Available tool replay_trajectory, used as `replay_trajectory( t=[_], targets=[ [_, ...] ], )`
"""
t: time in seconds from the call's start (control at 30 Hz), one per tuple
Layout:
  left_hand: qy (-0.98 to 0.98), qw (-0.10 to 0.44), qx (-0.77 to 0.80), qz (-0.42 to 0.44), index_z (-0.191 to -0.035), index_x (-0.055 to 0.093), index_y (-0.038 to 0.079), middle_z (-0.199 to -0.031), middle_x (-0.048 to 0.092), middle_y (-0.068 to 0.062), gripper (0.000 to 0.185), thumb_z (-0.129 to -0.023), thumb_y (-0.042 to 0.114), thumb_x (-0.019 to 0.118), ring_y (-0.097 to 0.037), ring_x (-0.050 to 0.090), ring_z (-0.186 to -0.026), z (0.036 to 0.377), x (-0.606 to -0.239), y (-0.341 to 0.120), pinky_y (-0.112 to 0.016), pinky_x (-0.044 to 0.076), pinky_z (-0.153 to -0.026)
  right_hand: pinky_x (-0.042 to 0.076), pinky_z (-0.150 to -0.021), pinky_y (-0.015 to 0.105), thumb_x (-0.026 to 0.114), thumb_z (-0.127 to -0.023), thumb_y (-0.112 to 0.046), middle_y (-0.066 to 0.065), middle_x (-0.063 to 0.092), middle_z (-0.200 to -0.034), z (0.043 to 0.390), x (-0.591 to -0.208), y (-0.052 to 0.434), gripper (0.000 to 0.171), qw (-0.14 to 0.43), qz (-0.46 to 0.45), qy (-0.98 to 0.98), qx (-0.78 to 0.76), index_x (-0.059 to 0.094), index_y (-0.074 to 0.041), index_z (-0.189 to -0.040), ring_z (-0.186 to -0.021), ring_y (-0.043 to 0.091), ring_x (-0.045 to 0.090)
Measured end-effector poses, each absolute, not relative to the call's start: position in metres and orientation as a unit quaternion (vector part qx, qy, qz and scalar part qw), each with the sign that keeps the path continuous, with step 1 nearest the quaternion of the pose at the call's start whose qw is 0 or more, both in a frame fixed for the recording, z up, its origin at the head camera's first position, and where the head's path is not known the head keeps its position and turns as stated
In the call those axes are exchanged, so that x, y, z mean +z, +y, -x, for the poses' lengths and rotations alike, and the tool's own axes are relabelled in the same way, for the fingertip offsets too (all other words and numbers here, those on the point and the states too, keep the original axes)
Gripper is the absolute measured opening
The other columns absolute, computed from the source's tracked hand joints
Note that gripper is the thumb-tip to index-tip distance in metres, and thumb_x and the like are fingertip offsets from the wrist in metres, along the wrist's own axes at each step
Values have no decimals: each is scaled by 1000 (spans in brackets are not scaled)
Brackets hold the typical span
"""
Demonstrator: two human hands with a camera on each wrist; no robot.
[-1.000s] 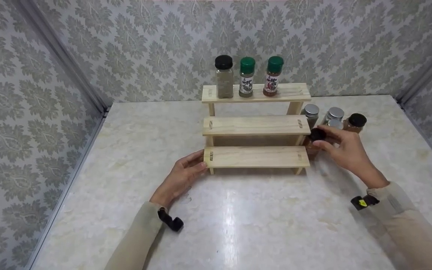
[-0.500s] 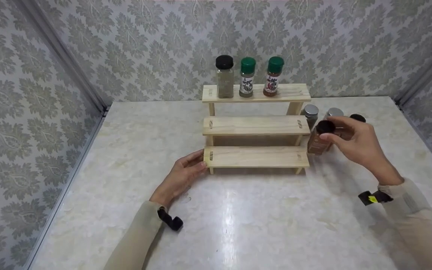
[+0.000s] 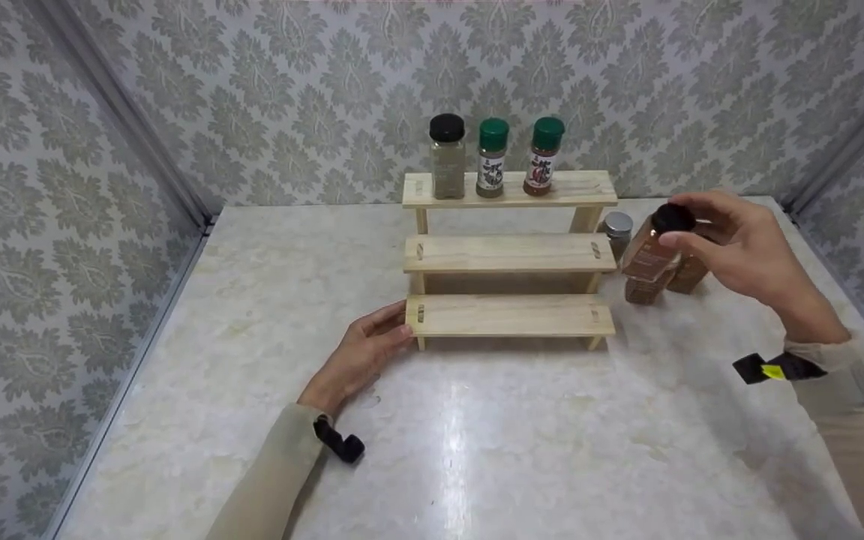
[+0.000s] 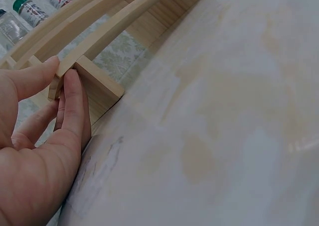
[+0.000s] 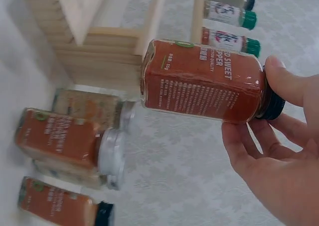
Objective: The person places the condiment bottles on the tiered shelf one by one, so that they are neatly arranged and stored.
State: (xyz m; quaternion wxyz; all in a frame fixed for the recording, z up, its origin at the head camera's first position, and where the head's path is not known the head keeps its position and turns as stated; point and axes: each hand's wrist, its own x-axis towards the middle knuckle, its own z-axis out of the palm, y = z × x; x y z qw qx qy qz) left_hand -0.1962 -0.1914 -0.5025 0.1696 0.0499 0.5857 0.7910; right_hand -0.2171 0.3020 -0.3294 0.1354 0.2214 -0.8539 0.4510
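A three-step wooden rack (image 3: 511,253) stands mid-table. My right hand (image 3: 673,221) grips a red-spice jar with a black cap (image 3: 649,251) by its top and holds it in the air to the right of the rack, tilted. In the right wrist view the jar (image 5: 202,81) lies sideways between thumb and fingers of that hand (image 5: 259,104). My left hand (image 3: 394,330) lies on the table, fingers straight against the left end of the bottom step (image 4: 94,81); its thumb and forefinger (image 4: 62,71) touch that end.
Three jars stand on the top step: one with a black cap (image 3: 448,154) and two with green caps (image 3: 492,154) (image 3: 544,154). Several more jars (image 3: 617,229) (image 3: 683,276) cluster on the table right of the rack, under the held jar. Patterned walls enclose the marble table (image 3: 477,435).
My right hand has lifted the black-capped jar off the table from beside the bottom step, up and to the right. The left hand has stayed at the rack's end.
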Motion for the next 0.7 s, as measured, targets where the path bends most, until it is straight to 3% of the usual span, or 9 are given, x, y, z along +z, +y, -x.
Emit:
replay_trajectory(
  t=[0.3,0.7],
  targets=[
    [585,166,793,-47,-164,38,0,-162,44,-23,64,-106,3,65,-22,60,-135,195,-503,-193,-30,55,-110,54,-99,12,75,-100,-5,-9,63,-124,235,-289,283,44,125,-195,-852,469,66,-2,-143,-115,-8,65],
    [587,167,790,-50,-164,39,2,-162,45,-22,63,-106,4,65,-23,60,-136,195,-503,-191,-30,55,-110,49,-108,12,69,-106,-13,-3,55,-129,274,-264,254,45,99,-212,-864,446,59,4,-146,-123,3,61]
  ],
)
